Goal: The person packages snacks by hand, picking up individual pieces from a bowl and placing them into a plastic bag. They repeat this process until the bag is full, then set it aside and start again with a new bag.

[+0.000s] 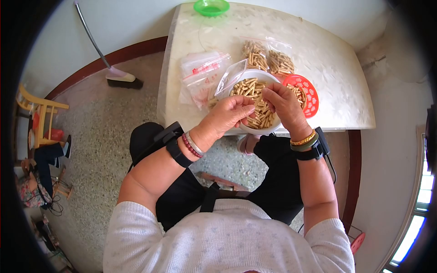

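Observation:
A white bowl (233,81) full of short tan sticks (248,87) stands near the table's front edge. Over its left side is my left hand (230,113), thumb and fingers curled together. My right hand (286,102) is above the bowl's right side, thumb and forefinger pinched. Whatever lies between the fingertips of either hand is too small to make out. A red perforated basket (311,93) with more tan sticks sits right of the bowl, partly behind my right hand. An open clear zip bag (231,77) leans at the bowl's left rim.
Two clear bags of tan sticks (255,53) (281,61) lie behind the bowl. Flat plastic zip bags (200,68) are stacked to the left. A green dish (211,6) stands at the table's far edge. A broom (120,77) leans on the wall; another person (34,186) sits far left.

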Action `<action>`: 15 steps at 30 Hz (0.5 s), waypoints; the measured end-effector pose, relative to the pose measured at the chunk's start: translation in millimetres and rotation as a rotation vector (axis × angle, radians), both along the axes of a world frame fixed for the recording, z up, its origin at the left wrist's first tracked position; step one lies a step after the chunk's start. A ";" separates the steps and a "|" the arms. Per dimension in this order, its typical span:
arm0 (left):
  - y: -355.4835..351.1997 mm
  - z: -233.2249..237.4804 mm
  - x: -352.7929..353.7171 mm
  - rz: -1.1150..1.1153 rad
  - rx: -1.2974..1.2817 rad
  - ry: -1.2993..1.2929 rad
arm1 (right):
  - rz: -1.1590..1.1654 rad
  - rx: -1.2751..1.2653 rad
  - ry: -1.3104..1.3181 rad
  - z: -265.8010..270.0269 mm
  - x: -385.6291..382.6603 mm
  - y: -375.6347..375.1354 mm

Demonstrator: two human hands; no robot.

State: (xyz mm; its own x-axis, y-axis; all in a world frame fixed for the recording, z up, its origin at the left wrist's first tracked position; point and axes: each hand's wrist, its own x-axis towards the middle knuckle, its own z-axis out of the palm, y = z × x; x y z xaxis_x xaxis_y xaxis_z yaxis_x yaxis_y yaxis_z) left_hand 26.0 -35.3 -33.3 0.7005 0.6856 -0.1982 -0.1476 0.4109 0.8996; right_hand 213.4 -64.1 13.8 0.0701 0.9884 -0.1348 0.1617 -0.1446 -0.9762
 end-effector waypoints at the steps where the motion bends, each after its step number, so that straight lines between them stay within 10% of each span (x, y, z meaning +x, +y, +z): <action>1: -0.4 0.7 -0.1 0.015 0.026 0.015 | -0.002 0.002 -0.011 0.6 -1.4 0.1; 15: 0.5 -0.6 -3.6 -0.022 -0.023 -0.014 | 0.072 0.005 0.035 -3.1 -2.4 -0.5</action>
State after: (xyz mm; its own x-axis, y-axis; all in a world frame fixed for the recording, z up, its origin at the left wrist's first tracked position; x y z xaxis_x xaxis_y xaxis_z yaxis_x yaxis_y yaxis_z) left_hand 22.3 -34.8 -33.9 0.7183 0.6652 -0.2038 -0.1506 0.4347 0.8879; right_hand 211.1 -64.6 10.6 -0.0062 0.9914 -0.1309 0.1371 -0.1288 -0.9821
